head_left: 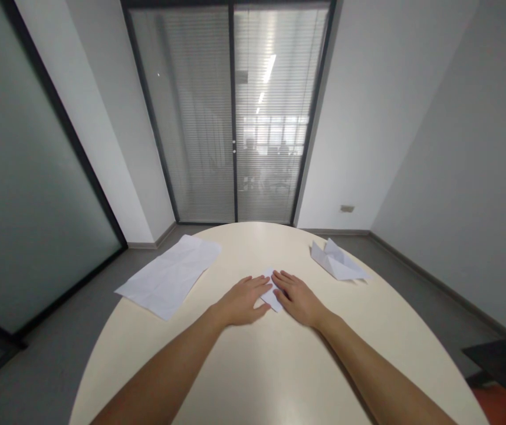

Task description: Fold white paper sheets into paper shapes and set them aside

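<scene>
A small piece of folded white paper (272, 300) lies flat on the table between my hands. My left hand (245, 301) rests on its left side, fingers stretched out and pointing right. From the other side my right hand (297, 297) lies on the paper, its fingers extended toward the upper left. Both hands press down flat, and neither grips anything. Parts of the paper are hidden under the fingers, so its full shape does not show.
On the round cream table (253, 366), a creased white sheet (171, 274) lies at the left, reaching the edge. A folded paper shape (338, 261) with raised points stands at the right. A dark chair part (503, 360) is beside the table at lower right.
</scene>
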{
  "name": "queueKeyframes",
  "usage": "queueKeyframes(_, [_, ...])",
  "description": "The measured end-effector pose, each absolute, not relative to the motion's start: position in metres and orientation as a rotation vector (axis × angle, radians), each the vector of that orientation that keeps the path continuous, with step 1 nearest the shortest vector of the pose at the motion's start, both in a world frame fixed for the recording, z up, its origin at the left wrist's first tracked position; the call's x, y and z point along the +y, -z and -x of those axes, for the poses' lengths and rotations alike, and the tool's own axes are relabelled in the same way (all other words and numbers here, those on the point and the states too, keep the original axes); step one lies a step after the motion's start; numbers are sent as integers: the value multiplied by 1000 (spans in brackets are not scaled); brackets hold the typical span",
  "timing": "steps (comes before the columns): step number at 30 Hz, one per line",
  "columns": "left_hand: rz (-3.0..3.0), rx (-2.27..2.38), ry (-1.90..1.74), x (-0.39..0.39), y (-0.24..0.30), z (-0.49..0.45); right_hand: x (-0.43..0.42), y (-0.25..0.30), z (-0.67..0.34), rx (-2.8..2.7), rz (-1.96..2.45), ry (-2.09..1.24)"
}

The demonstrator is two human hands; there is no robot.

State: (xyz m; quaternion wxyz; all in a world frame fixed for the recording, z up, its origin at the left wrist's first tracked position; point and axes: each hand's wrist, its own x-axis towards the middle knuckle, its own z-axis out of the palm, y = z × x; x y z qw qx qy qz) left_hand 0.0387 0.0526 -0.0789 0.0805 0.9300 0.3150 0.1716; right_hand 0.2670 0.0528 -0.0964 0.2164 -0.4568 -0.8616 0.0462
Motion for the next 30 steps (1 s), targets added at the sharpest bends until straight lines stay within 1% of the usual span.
queueKeyframes(15, [-2790,957,-531,52,76,-40,54,86,-271,-2346,1073,-175])
queueKeyframes(30, [-2724,1200,-615,55,84,-43,49,80,-269,-2369,1055,-201])
